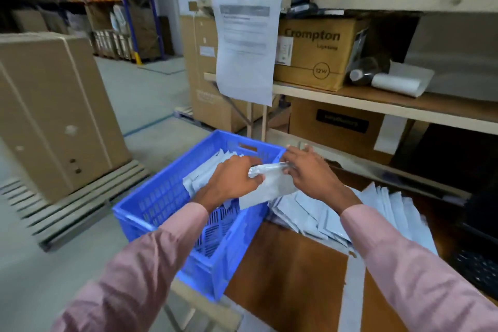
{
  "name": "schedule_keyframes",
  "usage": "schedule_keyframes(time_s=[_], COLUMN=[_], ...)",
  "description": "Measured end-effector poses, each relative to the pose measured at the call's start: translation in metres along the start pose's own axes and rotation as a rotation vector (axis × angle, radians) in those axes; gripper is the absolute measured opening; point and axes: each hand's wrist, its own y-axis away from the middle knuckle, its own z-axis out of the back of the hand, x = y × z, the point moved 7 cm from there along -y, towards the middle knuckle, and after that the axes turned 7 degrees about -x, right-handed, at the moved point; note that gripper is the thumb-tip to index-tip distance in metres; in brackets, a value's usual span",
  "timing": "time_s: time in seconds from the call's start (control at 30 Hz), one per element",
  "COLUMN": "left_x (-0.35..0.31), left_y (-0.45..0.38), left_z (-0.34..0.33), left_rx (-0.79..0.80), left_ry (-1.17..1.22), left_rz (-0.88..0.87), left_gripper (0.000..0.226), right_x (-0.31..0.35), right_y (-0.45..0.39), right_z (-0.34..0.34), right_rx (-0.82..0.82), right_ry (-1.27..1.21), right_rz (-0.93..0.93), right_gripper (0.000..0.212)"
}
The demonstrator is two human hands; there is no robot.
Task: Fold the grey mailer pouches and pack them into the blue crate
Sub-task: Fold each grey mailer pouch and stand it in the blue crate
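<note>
A blue slatted crate [151, 213] stands at the left end of the brown table, with several folded grey pouches [204, 172] stacked inside along its far side. Over the crate's right rim I hold one grey mailer pouch [269, 186] between both hands. My left hand [234, 178] grips its left end with curled fingers. My right hand [307, 167] pinches its upper right edge. A spread pile of flat grey pouches [318, 215] lies on the table just right of the crate, partly under my right forearm.
Shelving [377, 100] with cardboard boxes rises behind the table, and a printed sheet [246, 48] hangs from it above the crate. A large carton [51, 113] on a wooden pallet [67, 207] stands at the left. A black keyboard [479, 267] sits at the right edge.
</note>
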Motion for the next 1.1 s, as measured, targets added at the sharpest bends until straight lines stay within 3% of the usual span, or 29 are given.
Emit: schedule_keyframes(time_s=[0.2,0.43,0.57,0.67,0.83,1.1], left_x=[0.078,0.169,0.197,0.21,0.215,0.211], left_y=[-0.018,-0.046,-0.068,-0.08,-0.088,-0.1], left_z=[0.012,-0.034,-0.087,-0.125,-0.149,-0.152], left_rx=[0.024,0.104,0.131,0.197,0.264,0.36], left_ry=[-0.046,0.111,0.185,0.191,0.108,0.03], left_rz=[0.07,0.163,0.227,0.288,0.268,0.187], left_gripper=[0.014,0.016,0.019,0.02,0.016,0.016], right_x=[0.033,0.036,0.015,-0.004,-0.034,-0.044], right_y=[-0.071,-0.13,-0.137,-0.132,-0.123,-0.131], right_z=[-0.047,-0.143,-0.201,-0.241,-0.284,-0.3], right_rx=[0.015,0.001,-0.006,0.008,0.105,0.257], right_ry=[-0.074,-0.107,-0.143,-0.318,-0.439,-0.458], right_rz=[0.016,-0.099,-0.344,-0.582,-0.976,-1.108], right_gripper=[0.028,0.018,0.04,0.053,0.036,0.025])
